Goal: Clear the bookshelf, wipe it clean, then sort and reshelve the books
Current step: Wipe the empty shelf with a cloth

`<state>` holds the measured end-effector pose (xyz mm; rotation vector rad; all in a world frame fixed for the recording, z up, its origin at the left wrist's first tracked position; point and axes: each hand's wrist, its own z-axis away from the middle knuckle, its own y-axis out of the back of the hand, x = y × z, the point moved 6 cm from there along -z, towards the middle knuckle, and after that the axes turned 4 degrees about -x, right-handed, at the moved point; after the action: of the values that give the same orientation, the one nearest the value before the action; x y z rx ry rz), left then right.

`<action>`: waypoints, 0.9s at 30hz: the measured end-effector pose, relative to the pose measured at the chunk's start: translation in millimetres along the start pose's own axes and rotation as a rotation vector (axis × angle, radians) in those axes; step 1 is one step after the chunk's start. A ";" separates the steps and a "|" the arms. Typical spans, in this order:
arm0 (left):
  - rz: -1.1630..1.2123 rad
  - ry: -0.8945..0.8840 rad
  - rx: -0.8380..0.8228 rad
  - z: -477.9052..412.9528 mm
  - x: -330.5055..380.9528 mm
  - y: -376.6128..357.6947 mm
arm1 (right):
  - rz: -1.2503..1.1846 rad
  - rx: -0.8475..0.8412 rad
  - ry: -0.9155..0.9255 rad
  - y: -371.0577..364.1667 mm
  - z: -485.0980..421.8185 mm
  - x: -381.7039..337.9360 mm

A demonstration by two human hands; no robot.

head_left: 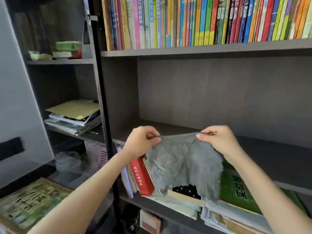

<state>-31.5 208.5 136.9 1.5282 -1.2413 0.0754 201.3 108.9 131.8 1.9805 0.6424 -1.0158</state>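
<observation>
Left hand: my left hand (142, 141) is curled, thumb and fingers pinching the top left corner of the grey fluffy microfibre cloth (184, 166).
Right hand: my right hand (217, 141) pinches the top right corner the same way, fingers curled over the hem. It is level with the left hand and well apart from it.
Cloth: its top edge is pulled taut between my two hands, and the rest hangs below them as a flat sheet in front of the bookcase.
Middle shelf: the dark grey wooden shelf board (270, 149) lies just behind my hands and the cloth's top edge, with its back panel showing above them.
Upper shelf: a tight row of thin upright books with bright multicoloured spines (202, 21) runs from the compartment's left wall to the right edge of my view.
Lower shelf: a thick red book with white characters on its spine (141, 176) leans beside my left forearm. A large green book (236, 188) leans under my right forearm. Between them a black white-dotted book with a tan page edge (185, 191) lies flat.
In the way: the hanging cloth hides the middle of that lower shelf and the top of the dotted book from me.
Left bay: past the black upright post (103, 98), a flat pile of magazines topped by a pale yellow sheet (74, 114) lies on one shelf. Blurred green boxes (67, 48) sit on the shelf above.
Bottom left: a green illustrated book cover (30, 205) lies face up near my left elbow.
</observation>
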 end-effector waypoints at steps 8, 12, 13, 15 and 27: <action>-0.044 0.027 0.065 -122.8 -57.1 -32.9 | 0.961 0.026 -0.038 -55.4 -75.9 29.4; -0.077 -0.073 0.087 -128.0 -82.9 -32.8 | 0.909 -0.615 0.058 -123.0 -45.9 61.4; -0.078 -0.088 0.106 -128.6 -88.1 -29.3 | 0.910 -0.707 0.084 -131.5 -45.0 65.0; -0.068 -0.083 0.156 -131.2 -100.9 -21.8 | 0.917 -0.796 0.160 -141.8 -59.5 72.4; -0.040 -0.018 0.284 -135.7 -122.9 19.9 | 0.768 -0.679 0.250 -208.0 -165.9 68.9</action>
<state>-27.5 392.3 126.5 1.8004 -1.2533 0.2192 159.9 366.5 45.3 1.5221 0.2447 -0.0547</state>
